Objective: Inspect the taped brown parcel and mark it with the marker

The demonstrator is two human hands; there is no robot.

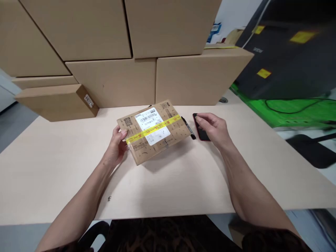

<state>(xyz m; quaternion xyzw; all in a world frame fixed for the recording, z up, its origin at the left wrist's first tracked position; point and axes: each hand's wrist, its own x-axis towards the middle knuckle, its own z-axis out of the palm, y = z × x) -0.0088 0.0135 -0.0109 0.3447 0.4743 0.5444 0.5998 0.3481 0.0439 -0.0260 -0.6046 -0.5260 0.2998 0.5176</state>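
Observation:
A flat brown cardboard parcel (173,134) with a white shipping label (149,123) and a strip of yellow tape is tilted above the table. My left hand (117,144) grips its left end, thumb on top. Just over a dark smartphone (202,134) with a red edge, my right hand (214,127) is closed in a pinch. Whether those fingers touch the phone or hold something small, I cannot make out. Between the parcel's right corner and the phone lies a black marker pen (189,128).
Large cardboard boxes (115,84) are stacked along the back of the pale table (183,189). A smaller box (63,103) leans at the back left. To the right are a dark machine (286,66) with yellow stickers and a green surface (296,112).

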